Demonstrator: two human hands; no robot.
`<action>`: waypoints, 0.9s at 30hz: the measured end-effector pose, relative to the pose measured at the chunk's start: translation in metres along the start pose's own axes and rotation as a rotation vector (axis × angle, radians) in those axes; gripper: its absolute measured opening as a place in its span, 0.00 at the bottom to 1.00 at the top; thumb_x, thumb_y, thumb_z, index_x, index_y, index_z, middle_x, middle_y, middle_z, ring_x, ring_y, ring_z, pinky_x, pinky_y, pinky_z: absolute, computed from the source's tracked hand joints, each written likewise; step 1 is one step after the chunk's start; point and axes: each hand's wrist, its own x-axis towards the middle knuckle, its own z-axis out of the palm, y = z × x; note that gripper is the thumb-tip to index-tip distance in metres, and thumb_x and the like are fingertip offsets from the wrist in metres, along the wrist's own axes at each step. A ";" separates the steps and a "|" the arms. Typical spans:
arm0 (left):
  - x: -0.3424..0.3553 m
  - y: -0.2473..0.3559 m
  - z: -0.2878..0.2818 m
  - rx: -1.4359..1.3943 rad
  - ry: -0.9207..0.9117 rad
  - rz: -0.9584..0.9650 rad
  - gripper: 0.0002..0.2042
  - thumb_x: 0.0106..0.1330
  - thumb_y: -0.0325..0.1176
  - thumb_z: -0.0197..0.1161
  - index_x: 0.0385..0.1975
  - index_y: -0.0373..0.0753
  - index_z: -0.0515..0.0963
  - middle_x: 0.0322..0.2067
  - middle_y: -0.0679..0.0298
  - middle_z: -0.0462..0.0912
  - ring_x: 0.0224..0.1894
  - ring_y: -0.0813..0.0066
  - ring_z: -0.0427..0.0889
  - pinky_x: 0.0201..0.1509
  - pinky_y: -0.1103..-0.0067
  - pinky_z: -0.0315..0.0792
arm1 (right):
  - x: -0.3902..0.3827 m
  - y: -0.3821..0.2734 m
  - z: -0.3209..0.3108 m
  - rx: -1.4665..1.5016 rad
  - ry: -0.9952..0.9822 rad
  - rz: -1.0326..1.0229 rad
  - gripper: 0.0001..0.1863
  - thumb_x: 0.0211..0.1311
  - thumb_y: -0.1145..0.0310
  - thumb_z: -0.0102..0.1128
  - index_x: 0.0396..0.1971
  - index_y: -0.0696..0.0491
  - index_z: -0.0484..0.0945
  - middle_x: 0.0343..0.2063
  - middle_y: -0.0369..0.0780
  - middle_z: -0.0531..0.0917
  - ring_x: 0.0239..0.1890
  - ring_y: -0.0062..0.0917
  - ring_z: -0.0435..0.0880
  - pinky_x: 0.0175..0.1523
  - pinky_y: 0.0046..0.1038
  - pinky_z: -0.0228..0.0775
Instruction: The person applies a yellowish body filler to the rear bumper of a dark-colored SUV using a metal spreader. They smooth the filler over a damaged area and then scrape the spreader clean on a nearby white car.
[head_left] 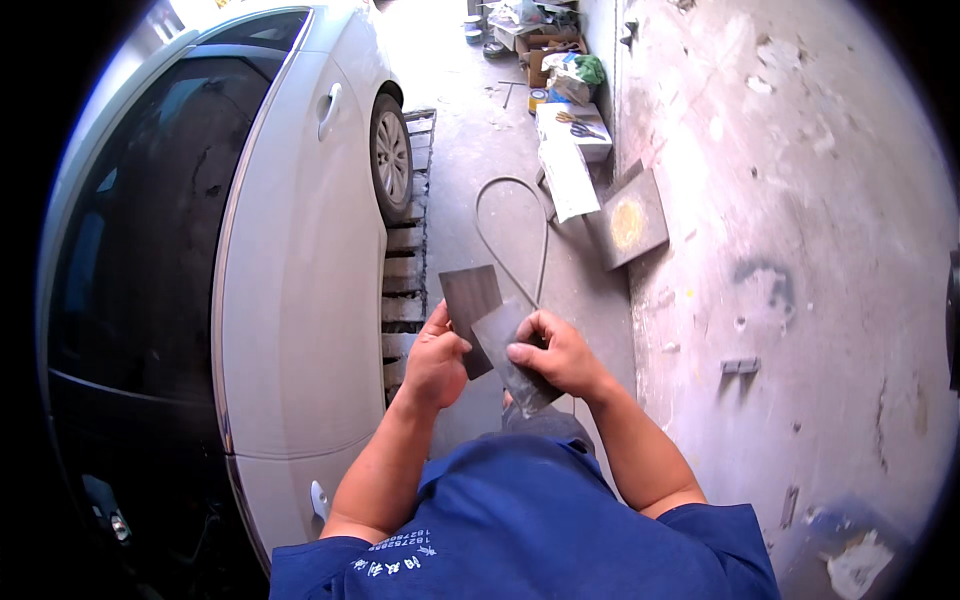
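In front of my body, my left hand [437, 362] grips a dark grey-brown rectangular sheet [472, 300] by its left side, with the thumb near its face. My right hand [562, 354] pinches a lighter grey flat sheet [500, 330] between thumb and curled fingers. This second sheet is tilted, with a ragged, pale lower end. Its upper left part overlaps the right edge of the dark sheet; whether the two touch I cannot tell. The right hand's fingers behind the grey sheet are partly hidden. What the sheets are made of is not plain.
A white car [300, 250] stands close on my left, its wheel [391, 160] beside a floor grating [405, 268]. A stained wall [780, 200] runs along the right. Ahead lie a looped hose [478, 205], a board with a yellowish patch [630, 222] and a white box [590, 140] bearing tools.
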 end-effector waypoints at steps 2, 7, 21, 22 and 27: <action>0.032 0.013 0.005 0.084 -0.008 -0.044 0.32 0.46 0.15 0.43 0.58 0.36 0.67 0.52 0.62 0.75 0.54 0.71 0.74 0.59 0.75 0.66 | 0.050 -0.021 -0.023 0.102 -0.011 -0.032 0.13 0.55 0.67 0.65 0.34 0.57 0.73 0.29 0.34 0.78 0.34 0.15 0.74 0.40 0.21 0.69; 0.105 0.061 0.017 0.033 -0.024 0.039 0.32 0.46 0.16 0.43 0.59 0.35 0.66 0.53 0.61 0.74 0.55 0.73 0.73 0.60 0.76 0.64 | 0.115 -0.060 -0.045 -0.010 -0.068 -0.038 0.14 0.54 0.66 0.66 0.33 0.58 0.73 0.30 0.37 0.79 0.34 0.18 0.76 0.42 0.24 0.70; 0.334 0.183 -0.068 0.371 -0.035 0.051 0.12 0.69 0.28 0.54 0.50 0.34 0.73 0.42 0.69 0.79 0.43 0.84 0.75 0.50 0.82 0.70 | 0.378 -0.135 -0.132 0.220 0.040 -0.023 0.11 0.57 0.71 0.62 0.37 0.57 0.72 0.30 0.32 0.75 0.32 0.12 0.71 0.40 0.16 0.65; 0.352 0.195 -0.070 0.445 -0.050 0.053 0.12 0.69 0.28 0.54 0.49 0.34 0.74 0.41 0.69 0.79 0.43 0.85 0.74 0.49 0.83 0.70 | 0.393 -0.141 -0.134 0.247 0.039 -0.005 0.11 0.57 0.71 0.62 0.37 0.57 0.72 0.31 0.33 0.76 0.33 0.13 0.72 0.41 0.16 0.66; 0.438 0.238 -0.067 1.050 -0.103 0.148 0.07 0.65 0.26 0.56 0.39 0.32 0.76 0.26 0.62 0.78 0.29 0.82 0.71 0.35 0.82 0.70 | 0.480 -0.183 -0.134 0.277 -0.054 0.117 0.10 0.57 0.73 0.62 0.36 0.55 0.72 0.30 0.32 0.76 0.33 0.12 0.73 0.40 0.16 0.67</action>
